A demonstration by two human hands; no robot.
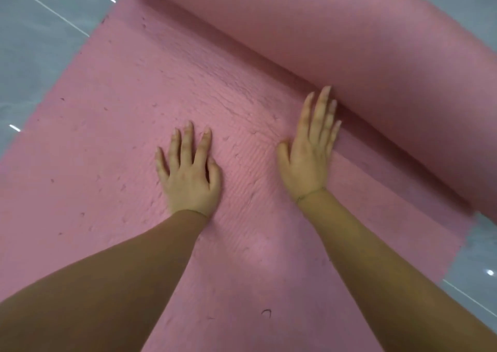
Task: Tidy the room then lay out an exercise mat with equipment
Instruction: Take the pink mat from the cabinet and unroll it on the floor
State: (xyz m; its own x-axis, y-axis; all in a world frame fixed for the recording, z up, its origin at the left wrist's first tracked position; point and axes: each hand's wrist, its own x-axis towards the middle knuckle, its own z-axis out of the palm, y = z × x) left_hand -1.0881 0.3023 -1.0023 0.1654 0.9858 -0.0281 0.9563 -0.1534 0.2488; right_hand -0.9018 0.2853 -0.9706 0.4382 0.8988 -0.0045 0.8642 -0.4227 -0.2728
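Mat [113, 126] under both flat hands, roll [349, 37] beyond.

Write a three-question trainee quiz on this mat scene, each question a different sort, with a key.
1. True or false: the left hand lies flat, fingers spread, on the unrolled part of the pink foam exercise mat.
2. Multiple choice: the fingertips of the right hand are at (A) the grey tiled floor, (B) the base of the rolled-up part of the mat, (C) the left hand.
3. Fill in: the mat's flat surface looks ribbed and ______ with small nicks.

Key: 1 true; 2 B; 3 pitted.
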